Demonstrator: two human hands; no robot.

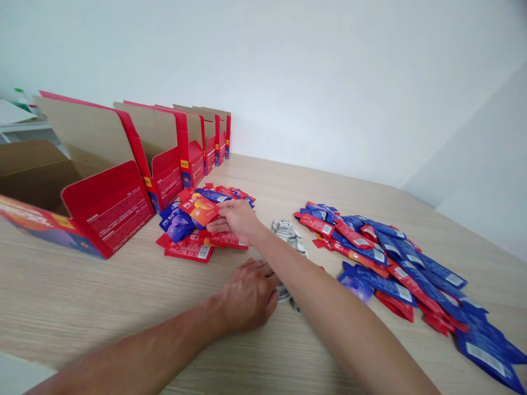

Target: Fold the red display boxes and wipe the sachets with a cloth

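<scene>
My right hand (236, 220) reaches across over my left arm to the left pile of pouches, its fingers stretched out on a red and orange pouch (198, 207). Blue and purple pouches (177, 222) and red pouches (189, 248) lie around its fingertips. Nearer to me, my left hand (252, 293) is low on the table with curled fingers against a row of small black-and-white striped packets (288, 233). My right forearm covers part of that row and some left fingertips, so the exact grip is partly hidden.
Several open red cardboard boxes (119, 211) stand in a line along the left, flaps raised. A long heap of red and blue pouches (387, 252) spreads over the right side of the wooden table (164, 307). A white wall (313, 82) rises behind.
</scene>
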